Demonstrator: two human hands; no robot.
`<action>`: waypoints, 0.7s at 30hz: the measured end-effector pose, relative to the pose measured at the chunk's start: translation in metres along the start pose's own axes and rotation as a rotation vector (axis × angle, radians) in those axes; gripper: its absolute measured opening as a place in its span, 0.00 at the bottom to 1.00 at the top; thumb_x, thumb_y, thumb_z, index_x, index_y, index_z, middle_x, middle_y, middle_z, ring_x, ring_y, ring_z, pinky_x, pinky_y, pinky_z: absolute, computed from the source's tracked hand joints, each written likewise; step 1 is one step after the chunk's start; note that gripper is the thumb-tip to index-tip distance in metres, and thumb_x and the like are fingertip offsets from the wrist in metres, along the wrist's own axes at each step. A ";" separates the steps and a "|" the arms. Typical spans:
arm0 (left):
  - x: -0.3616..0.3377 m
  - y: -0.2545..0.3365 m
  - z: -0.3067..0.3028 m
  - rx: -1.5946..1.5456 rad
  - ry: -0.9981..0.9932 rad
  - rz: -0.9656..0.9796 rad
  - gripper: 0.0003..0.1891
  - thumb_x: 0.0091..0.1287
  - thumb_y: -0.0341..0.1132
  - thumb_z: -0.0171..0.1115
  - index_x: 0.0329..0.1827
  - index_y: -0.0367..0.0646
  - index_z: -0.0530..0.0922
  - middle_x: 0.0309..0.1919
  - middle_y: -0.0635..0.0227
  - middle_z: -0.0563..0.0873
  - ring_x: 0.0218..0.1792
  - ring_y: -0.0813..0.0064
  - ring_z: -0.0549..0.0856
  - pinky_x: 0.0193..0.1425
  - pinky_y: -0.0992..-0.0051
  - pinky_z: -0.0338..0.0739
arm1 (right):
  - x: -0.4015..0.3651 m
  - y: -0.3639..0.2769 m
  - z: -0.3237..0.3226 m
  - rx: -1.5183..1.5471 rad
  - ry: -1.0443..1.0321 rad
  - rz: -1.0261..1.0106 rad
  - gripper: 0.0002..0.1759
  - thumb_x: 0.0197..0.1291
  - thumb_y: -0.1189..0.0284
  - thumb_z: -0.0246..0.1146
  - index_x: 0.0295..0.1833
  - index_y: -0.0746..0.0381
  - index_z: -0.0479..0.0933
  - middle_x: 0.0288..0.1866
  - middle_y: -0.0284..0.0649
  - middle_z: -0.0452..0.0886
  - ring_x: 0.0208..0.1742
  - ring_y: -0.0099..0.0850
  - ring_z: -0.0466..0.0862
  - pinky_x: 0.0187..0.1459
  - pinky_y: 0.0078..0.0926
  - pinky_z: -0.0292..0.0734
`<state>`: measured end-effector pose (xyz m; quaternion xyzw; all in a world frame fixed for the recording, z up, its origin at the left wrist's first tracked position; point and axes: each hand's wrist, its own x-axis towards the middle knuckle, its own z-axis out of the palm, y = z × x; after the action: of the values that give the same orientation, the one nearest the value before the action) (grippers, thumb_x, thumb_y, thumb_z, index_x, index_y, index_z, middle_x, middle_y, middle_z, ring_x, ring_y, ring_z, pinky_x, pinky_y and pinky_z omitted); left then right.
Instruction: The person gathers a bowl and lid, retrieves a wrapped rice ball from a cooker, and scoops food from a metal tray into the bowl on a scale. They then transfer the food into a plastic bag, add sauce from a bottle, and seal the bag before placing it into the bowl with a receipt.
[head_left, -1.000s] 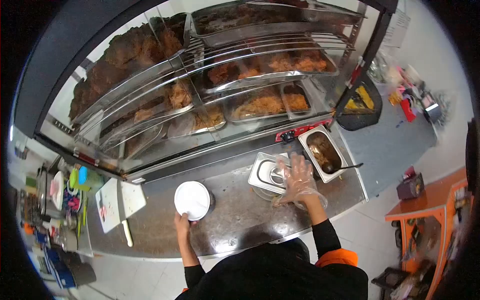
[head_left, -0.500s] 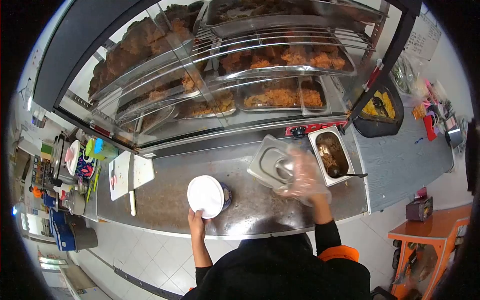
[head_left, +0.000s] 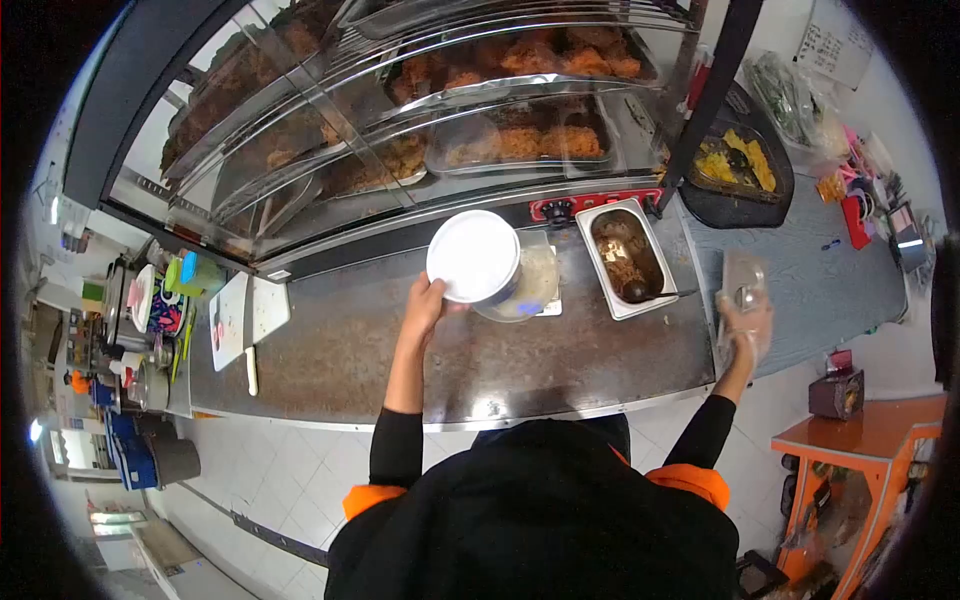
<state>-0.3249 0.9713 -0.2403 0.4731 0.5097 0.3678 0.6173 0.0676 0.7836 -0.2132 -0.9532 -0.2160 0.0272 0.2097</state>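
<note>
Left hand (head_left: 425, 305): pinching near rim of white bowl (head_left: 473, 257), thumb on top, fingers beneath. Bowl held above back edge of tabletop (head_left: 500, 365), about mid-length, overlapping open pan (head_left: 537, 285) with pale contents.

Right hand (head_left: 745, 335): gloved, closed around steel lid (head_left: 742, 285), held out past right edge of tabletop. Lid tilted; finger placement not readable through glove.

Next to open pan, toward right edge: pan of brown food (head_left: 622, 255), spoon (head_left: 655, 295) resting in it, handle pointing right. Along back edge behind both: glass warmer (head_left: 400, 130) with trays of fried food.

Judgement on doing this well:
- Hold bowl level and close over open pan, rims just short of touching.
- Support bowl from underneath rather than by rim alone; a rim pinch would likely tip under load.
- Hold lid well clear of spoon handle and both pans, wet side down.
- Avoid brushing warmer glass with bowl.
</note>
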 end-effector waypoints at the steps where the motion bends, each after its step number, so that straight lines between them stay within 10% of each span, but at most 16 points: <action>1: 0.006 -0.001 0.007 0.016 -0.038 -0.024 0.17 0.54 0.27 0.41 0.48 0.31 0.61 0.30 0.57 0.77 0.22 0.72 0.79 0.18 0.85 0.73 | 0.006 0.008 0.009 0.011 -0.007 -0.005 0.39 0.29 0.55 0.66 0.50 0.62 0.65 0.50 0.53 0.66 0.50 0.45 0.68 0.49 0.34 0.64; 5: 0.021 -0.018 0.034 0.084 -0.018 -0.115 0.18 0.57 0.29 0.43 0.50 0.30 0.59 0.36 0.55 0.75 0.22 0.71 0.80 0.20 0.84 0.74 | 0.014 0.029 0.047 -0.120 -0.049 -0.150 0.40 0.30 0.54 0.65 0.52 0.59 0.63 0.48 0.51 0.66 0.49 0.45 0.69 0.48 0.38 0.64; 7: 0.019 -0.022 0.043 0.264 0.140 0.220 0.22 0.59 0.35 0.47 0.51 0.30 0.58 0.41 0.54 0.72 0.21 0.71 0.79 0.21 0.83 0.74 | 0.013 0.033 0.055 -0.246 0.393 -0.342 0.35 0.37 0.53 0.62 0.51 0.61 0.64 0.46 0.51 0.67 0.49 0.45 0.68 0.49 0.39 0.62; 11: 0.030 -0.064 0.000 0.636 0.487 0.323 0.27 0.59 0.49 0.47 0.55 0.39 0.57 0.44 0.59 0.70 0.30 0.71 0.78 0.27 0.79 0.71 | -0.001 0.030 0.057 0.084 0.583 -0.502 0.29 0.46 0.54 0.57 0.50 0.62 0.65 0.46 0.49 0.67 0.50 0.42 0.67 0.51 0.38 0.60; 14: -0.005 -0.049 0.027 0.094 0.296 -0.089 0.28 0.59 0.53 0.43 0.56 0.43 0.55 0.46 0.61 0.68 0.32 0.72 0.76 0.35 0.75 0.68 | -0.013 0.030 0.111 0.714 0.419 -0.523 0.22 0.52 0.64 0.53 0.51 0.63 0.63 0.44 0.46 0.70 0.41 0.35 0.72 0.46 0.30 0.66; 15: -0.009 -0.046 0.034 0.094 0.303 -0.082 0.28 0.59 0.53 0.43 0.56 0.43 0.55 0.46 0.61 0.68 0.32 0.72 0.76 0.35 0.75 0.68 | -0.017 0.025 0.125 1.075 0.081 -0.315 0.21 0.53 0.64 0.53 0.50 0.63 0.64 0.41 0.43 0.72 0.39 0.31 0.72 0.43 0.26 0.67; 19: -0.014 -0.057 0.038 0.069 0.435 0.069 0.25 0.59 0.47 0.47 0.54 0.42 0.56 0.44 0.60 0.69 0.33 0.71 0.74 0.36 0.74 0.69 | -0.035 -0.028 0.107 1.484 -0.578 0.291 0.18 0.53 0.65 0.54 0.47 0.63 0.67 0.38 0.37 0.73 0.34 0.23 0.73 0.36 0.19 0.70; 21: -0.015 -0.066 0.035 0.420 0.681 0.407 0.21 0.58 0.40 0.50 0.51 0.41 0.60 0.42 0.61 0.70 0.32 0.70 0.73 0.37 0.75 0.68 | -0.043 -0.031 0.116 1.527 -0.581 0.208 0.18 0.53 0.66 0.54 0.48 0.63 0.67 0.39 0.37 0.73 0.34 0.23 0.73 0.36 0.20 0.70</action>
<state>-0.2959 0.9311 -0.2985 0.5307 0.6440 0.5051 0.2202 0.0001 0.8357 -0.3075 -0.5185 -0.0945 0.4313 0.7323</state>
